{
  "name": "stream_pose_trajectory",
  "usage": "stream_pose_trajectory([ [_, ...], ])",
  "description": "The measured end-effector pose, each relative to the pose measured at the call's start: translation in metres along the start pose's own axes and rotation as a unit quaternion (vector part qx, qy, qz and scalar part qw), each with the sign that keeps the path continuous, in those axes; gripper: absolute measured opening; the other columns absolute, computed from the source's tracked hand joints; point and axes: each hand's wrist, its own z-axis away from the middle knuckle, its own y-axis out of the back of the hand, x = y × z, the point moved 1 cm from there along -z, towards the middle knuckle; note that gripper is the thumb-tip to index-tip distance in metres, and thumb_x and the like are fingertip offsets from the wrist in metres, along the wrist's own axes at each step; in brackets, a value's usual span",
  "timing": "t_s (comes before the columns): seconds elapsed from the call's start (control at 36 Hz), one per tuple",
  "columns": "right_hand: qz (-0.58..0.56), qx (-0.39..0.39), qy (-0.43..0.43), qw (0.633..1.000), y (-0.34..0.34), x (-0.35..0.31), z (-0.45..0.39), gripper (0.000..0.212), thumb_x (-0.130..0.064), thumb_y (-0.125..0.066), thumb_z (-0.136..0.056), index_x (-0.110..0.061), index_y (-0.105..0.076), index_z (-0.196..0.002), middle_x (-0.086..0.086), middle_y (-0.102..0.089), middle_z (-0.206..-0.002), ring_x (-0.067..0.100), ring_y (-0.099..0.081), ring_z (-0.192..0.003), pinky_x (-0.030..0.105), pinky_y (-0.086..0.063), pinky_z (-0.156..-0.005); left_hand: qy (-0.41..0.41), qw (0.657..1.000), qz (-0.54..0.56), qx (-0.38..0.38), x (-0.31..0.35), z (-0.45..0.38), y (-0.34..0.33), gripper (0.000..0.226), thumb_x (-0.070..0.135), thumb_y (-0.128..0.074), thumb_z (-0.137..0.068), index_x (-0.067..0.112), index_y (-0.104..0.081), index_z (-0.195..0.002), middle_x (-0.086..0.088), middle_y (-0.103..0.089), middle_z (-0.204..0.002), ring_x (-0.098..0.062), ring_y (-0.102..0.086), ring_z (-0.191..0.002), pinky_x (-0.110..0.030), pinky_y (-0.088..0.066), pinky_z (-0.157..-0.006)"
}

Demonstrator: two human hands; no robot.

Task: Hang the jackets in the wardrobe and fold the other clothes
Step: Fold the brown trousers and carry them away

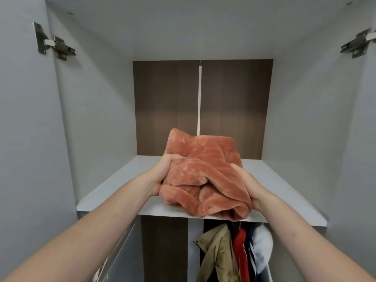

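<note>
A folded rust-orange fleece garment [203,174] is gripped at its sides by the left hand [162,174] and the right hand [245,180], and it rests on the wardrobe's upper shelf [114,192] near the front edge. Below the shelf, a khaki jacket [215,253] and a red garment [241,255] are seen hanging.

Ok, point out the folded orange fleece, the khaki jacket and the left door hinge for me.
folded orange fleece [203,171], head view, middle of its top surface.
khaki jacket [215,253], head view, its front panel below the shelf.
left door hinge [54,42], head view, the metal arm at its centre.
</note>
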Motion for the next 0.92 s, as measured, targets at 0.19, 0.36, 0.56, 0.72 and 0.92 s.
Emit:
stream_pose_trajectory([
  [0.19,0.043,0.084,-0.001,0.996,0.022,-0.015,-0.050,0.036,-0.034,-0.058,-0.099,-0.007,-0.069,-0.120,0.016,-0.073,-0.115,0.031,-0.069,-0.110,0.045,-0.052,-0.101,0.012,1.000,0.003,-0.010,-0.002,-0.082,-0.003,0.063,0.046,-0.070,-0.078,0.010,-0.062,-0.129,-0.017,-0.074,-0.112,-0.033,-0.072,-0.104,-0.043,-0.056,-0.093],
  [0.36,0.081,0.155,-0.034,0.984,0.041,-0.014,-0.075,0.051,-0.044,-0.066,-0.091,-0.011,-0.063,-0.130,0.012,-0.073,-0.120,0.029,-0.070,-0.109,0.046,-0.053,-0.100,0.059,0.997,-0.035,-0.040,-0.009,-0.137,0.000,0.068,0.066,-0.057,-0.087,0.020,-0.059,-0.136,-0.017,-0.074,-0.115,-0.034,-0.071,-0.108,-0.043,-0.057,-0.092],
  [0.56,0.243,0.331,0.238,0.880,0.010,-0.010,-0.033,0.047,-0.055,-0.070,-0.079,-0.044,-0.060,-0.124,-0.017,-0.055,-0.135,0.009,-0.051,-0.130,0.034,-0.040,-0.109,-0.031,0.949,-0.289,0.120,-0.004,-0.170,0.029,0.097,0.078,-0.044,-0.089,0.017,-0.021,-0.160,-0.015,-0.034,-0.162,-0.034,-0.042,-0.143,-0.041,-0.036,-0.114],
  [0.72,0.582,0.158,0.235,0.762,-0.030,0.023,-0.019,0.092,-0.085,-0.052,-0.072,-0.050,-0.024,-0.152,-0.035,-0.019,-0.152,-0.003,-0.017,-0.142,0.034,-0.022,-0.114,-0.319,0.895,-0.304,0.072,-0.008,-0.158,0.010,0.049,0.050,-0.051,-0.090,0.040,-0.052,-0.138,0.013,-0.036,-0.155,-0.013,-0.029,-0.146,-0.033,-0.019,-0.121],
  [0.92,0.667,0.178,0.192,0.698,-0.006,0.034,-0.059,0.079,-0.072,-0.042,-0.086,-0.040,-0.018,-0.155,-0.017,-0.018,-0.159,0.013,-0.017,-0.147,0.042,-0.028,-0.115,-0.545,0.677,-0.494,-0.025,-0.023,-0.157,0.005,0.044,0.054,-0.060,-0.080,0.043,-0.061,-0.123,0.025,-0.039,-0.150,-0.007,-0.017,-0.151,-0.039,-0.004,-0.124],
])
